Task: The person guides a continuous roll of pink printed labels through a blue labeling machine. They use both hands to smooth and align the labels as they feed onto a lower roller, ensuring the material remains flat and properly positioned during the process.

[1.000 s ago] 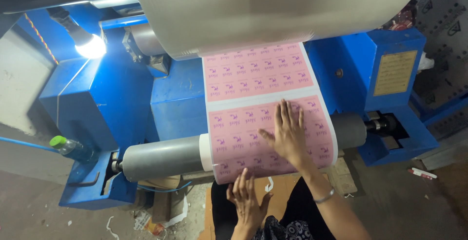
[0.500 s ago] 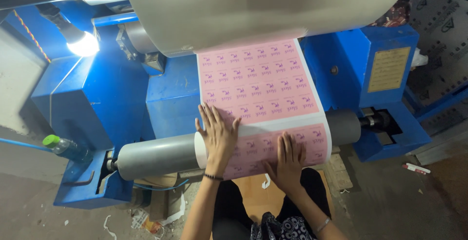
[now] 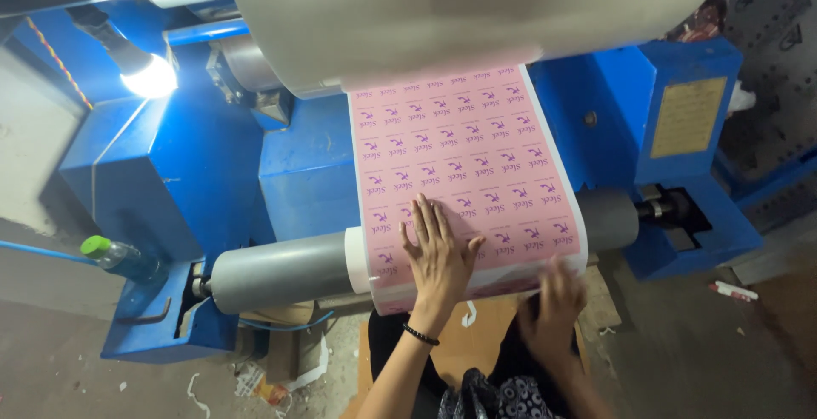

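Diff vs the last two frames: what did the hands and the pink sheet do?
The left hand, absent from the sheet a second ago, now lies flat on the pink printed sheet over the grey roller. The right hand slid from mid-sheet down to the lower edge, blurred. The white band across the sheet has wound out of sight. Blue machine, lamp and bottle unchanged.
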